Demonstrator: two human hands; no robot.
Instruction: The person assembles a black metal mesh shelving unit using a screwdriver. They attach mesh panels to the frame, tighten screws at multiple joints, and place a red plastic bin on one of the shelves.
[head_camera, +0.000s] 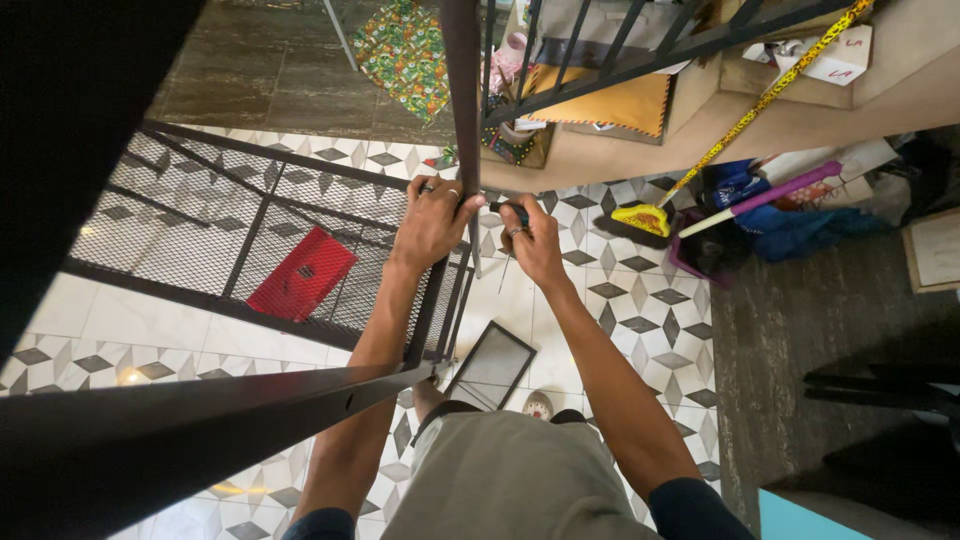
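A dark metal frame with mesh panels (210, 225) stands before me on a patterned tile floor. My left hand (432, 222) wraps around its upright post (462, 90) near the top corner of the mesh panel. My right hand (530, 240), with a ring on one finger, is closed on a small dark tool (512, 208) right beside the post. What kind of tool it is cannot be made out. A dark metal bar (200, 415) crosses the foreground below my arms.
A red mat (302, 274) lies under the mesh. A small framed panel (492, 364) lies on the tiles by my feet. A yellow-headed broom (640, 217) and a purple-handled dustpan (752, 196) lean at the right. Boxes and patterned fabric (404, 50) lie beyond.
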